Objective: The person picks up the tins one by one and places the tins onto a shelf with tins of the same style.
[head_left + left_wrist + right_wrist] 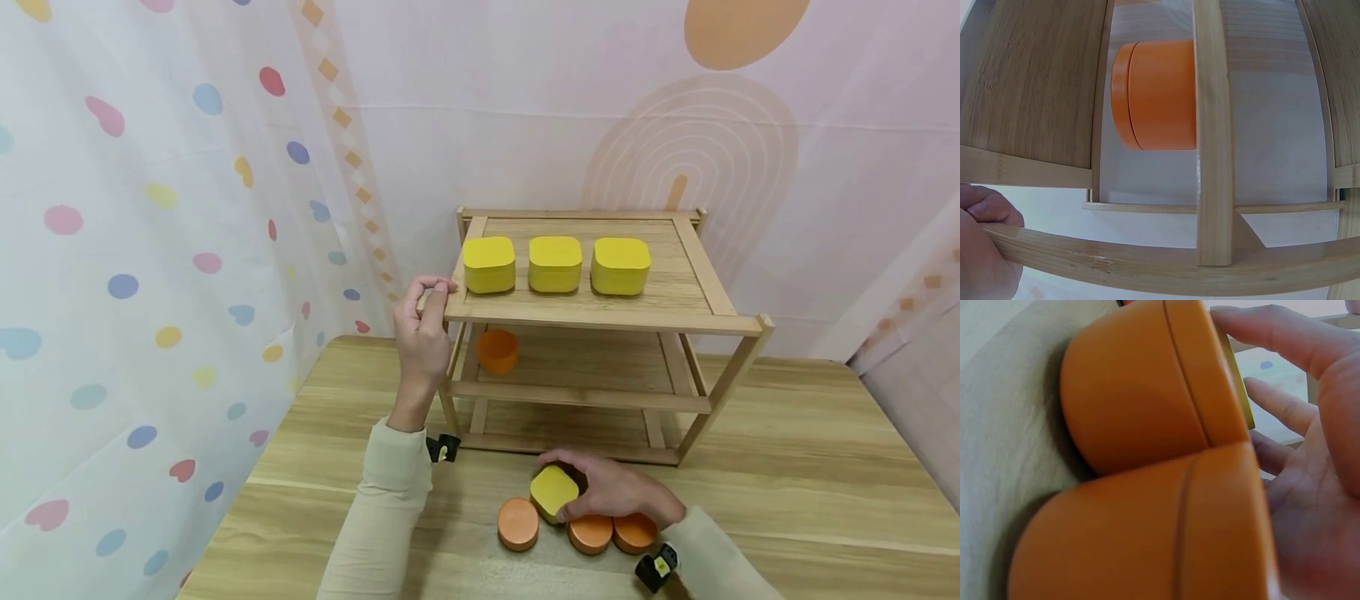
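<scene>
My left hand grips the front left corner of a wooden shelf rack, its fingers curled round the top frame. In the left wrist view that hand shows only at the lower left edge. On the table my right hand holds a rounded square yellow tin between thumb and fingers. Orange round tins stand close by: one to the left and two under and beside the right hand. The right wrist view shows two orange tins in front, mostly hiding the yellow one.
Three yellow tins stand in a row on the rack's top shelf. An orange tin sits at the left of the middle shelf. Behind the wooden table hangs a patterned curtain.
</scene>
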Motion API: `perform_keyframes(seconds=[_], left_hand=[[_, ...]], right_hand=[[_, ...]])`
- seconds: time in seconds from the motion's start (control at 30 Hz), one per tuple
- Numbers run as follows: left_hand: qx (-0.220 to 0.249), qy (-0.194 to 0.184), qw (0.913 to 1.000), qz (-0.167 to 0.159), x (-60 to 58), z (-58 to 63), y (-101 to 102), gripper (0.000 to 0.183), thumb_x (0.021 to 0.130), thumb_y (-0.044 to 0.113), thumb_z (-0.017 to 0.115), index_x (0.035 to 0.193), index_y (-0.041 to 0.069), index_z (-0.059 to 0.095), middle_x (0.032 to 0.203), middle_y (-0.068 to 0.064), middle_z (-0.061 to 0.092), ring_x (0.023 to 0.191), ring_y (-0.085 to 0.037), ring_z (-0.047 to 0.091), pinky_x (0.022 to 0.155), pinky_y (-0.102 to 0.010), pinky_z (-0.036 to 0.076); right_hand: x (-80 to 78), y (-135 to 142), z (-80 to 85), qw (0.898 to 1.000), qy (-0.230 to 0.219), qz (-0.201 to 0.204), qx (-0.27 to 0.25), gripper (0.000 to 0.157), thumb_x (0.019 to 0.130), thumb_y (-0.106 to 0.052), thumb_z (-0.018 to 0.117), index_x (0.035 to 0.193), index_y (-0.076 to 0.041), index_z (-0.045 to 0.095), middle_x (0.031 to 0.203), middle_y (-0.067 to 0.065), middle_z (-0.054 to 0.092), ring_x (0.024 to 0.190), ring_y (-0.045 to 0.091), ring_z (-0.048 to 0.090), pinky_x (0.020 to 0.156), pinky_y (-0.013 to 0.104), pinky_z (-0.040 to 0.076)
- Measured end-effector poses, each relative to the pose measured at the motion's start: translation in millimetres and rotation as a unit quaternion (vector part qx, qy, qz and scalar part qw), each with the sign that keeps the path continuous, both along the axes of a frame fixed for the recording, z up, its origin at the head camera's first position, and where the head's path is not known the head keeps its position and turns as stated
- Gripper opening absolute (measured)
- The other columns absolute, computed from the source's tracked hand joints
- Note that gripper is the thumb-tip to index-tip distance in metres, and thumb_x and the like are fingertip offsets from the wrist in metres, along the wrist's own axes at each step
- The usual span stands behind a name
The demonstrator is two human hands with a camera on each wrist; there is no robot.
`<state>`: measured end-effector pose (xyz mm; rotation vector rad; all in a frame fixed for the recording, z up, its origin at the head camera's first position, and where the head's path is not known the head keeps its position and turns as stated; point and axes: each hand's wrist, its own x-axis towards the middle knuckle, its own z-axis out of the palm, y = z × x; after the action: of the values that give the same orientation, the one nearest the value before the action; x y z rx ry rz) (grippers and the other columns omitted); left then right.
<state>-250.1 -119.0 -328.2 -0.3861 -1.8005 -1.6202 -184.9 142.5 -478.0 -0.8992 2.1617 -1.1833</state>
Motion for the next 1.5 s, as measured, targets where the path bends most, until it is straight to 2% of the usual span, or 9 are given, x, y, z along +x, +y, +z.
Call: perform_keyframes(seconds=[0.23, 0.33, 0.5, 0.83, 1.1, 1.5], left_hand=[[-0.001, -0.007, 0.9999, 0.010, -0.1, 0.5, 0.5, 0.028, 0.103, 0.020, 0.045, 0.095, 0.000, 0.064, 0.088, -0.001, 0.060, 0.044, -0.011, 0.027, 0.043, -0.023, 0.026], [0.002, -0.006, 1.0000, 0.007, -0.3, 0.5, 0.9, 0.028, 0.102, 0.020, 0.045, 0.094, -0.001, 0.063, 0.086, -0.005, 0.060, 0.044, -0.011, 0.027, 0.044, -0.023, 0.027], [0.003, -0.002, 1.0000, 0.006, -0.9, 0.0, 1.7, 0.028, 0.103, 0.019, 0.045, 0.094, 0.000, 0.064, 0.085, -0.004, 0.059, 0.047, -0.011, 0.027, 0.047, -0.023, 0.027], [0.009, 0.000, 1.0000, 0.001, -1.3, -0.3, 0.9, 0.028, 0.103, 0.018, 0.045, 0.095, -0.001, 0.064, 0.061, -0.003, 0.045, 0.044, -0.010, 0.029, 0.043, -0.023, 0.027], [0.007, -0.002, 1.0000, 0.002, -1.3, -0.1, 1.5, 0.028, 0.102, 0.019, 0.046, 0.094, -0.001, 0.064, 0.066, 0.003, 0.048, 0.045, -0.010, 0.028, 0.044, -0.023, 0.027], [0.005, -0.002, 1.0000, 0.006, -1.0, -0.2, 1.8, 0.028, 0.102, 0.019, 0.046, 0.095, 0.000, 0.064, 0.060, -0.001, 0.045, 0.044, -0.011, 0.030, 0.043, -0.023, 0.028]], right_hand=[[-1.9, -2.6, -2.4, 1.000, 0.004, -0.006, -0.013, 0.061, 0.089, -0.028, 0.075, 0.141, -0.011, 0.049, 0.123, 0.002, 0.057, 0.100, 0.013, 0.055, 0.085, 0.027, 0.045], [-1.8, -2.3, -2.1, 1.000, -0.002, -0.009, -0.015, 0.061, 0.088, -0.027, 0.076, 0.141, -0.011, 0.050, 0.123, 0.002, 0.057, 0.100, 0.014, 0.054, 0.085, 0.028, 0.045], [-2.2, -0.9, -2.4, 1.000, -0.006, -0.001, -0.017, 0.062, 0.087, -0.024, 0.077, 0.141, -0.012, 0.049, 0.127, 0.002, 0.056, 0.104, 0.015, 0.054, 0.089, 0.028, 0.044], [-4.0, -0.6, -3.1, 1.000, 0.004, 0.006, -0.011, 0.061, 0.087, -0.022, 0.076, 0.140, -0.011, 0.050, 0.127, 0.002, 0.056, 0.104, 0.014, 0.053, 0.089, 0.028, 0.043], [-4.4, -0.9, -3.2, 1.000, 0.015, 0.001, -0.009, 0.059, 0.087, -0.025, 0.077, 0.139, -0.011, 0.052, 0.126, 0.001, 0.057, 0.103, 0.013, 0.053, 0.089, 0.028, 0.044], [-5.2, -3.2, -4.7, 1.000, 0.009, -0.001, -0.018, 0.057, 0.088, -0.024, 0.076, 0.137, -0.010, 0.053, 0.119, 0.000, 0.058, 0.098, 0.013, 0.054, 0.085, 0.027, 0.045]])
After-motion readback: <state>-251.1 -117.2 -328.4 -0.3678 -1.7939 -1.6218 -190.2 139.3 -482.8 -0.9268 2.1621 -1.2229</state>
